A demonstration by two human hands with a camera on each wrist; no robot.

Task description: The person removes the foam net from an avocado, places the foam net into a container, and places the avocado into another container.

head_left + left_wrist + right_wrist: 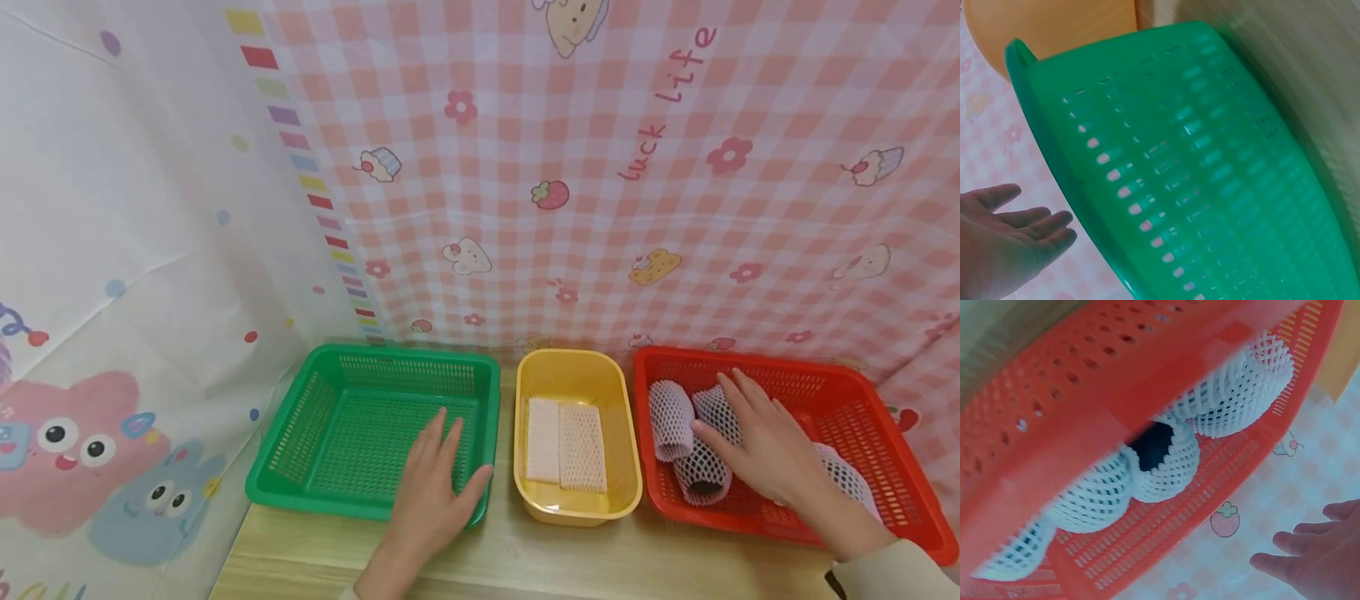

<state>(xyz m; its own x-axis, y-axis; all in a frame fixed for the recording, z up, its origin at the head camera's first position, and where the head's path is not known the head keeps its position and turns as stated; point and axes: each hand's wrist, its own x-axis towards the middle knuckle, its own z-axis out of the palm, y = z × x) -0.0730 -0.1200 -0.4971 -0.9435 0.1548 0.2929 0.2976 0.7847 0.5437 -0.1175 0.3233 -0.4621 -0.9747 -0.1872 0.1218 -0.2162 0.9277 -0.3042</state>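
My left hand (433,487) hovers over the front right part of the green basket (352,442), fingers extended and holding nothing. In the left wrist view that hand (1013,240) appears beside the basket's rim. Over the red basket (892,433) is my right hand (772,446), fingers spread and relaxed, with nothing in its grip. Below and beside it lie several dark objects in white foam net sleeves (671,421). One sleeved object (1166,459) shows a dark bare end in the right wrist view. Part of the sleeved group is hidden by my right hand.
Between the baskets stands a yellow basin (573,375). It contains two flat foam net sleeves (582,448) side by side. All three containers rest on a wooden table (495,558), with a pink checked cloth (510,267) hanging behind and a white printed cloth (172,325) at left.
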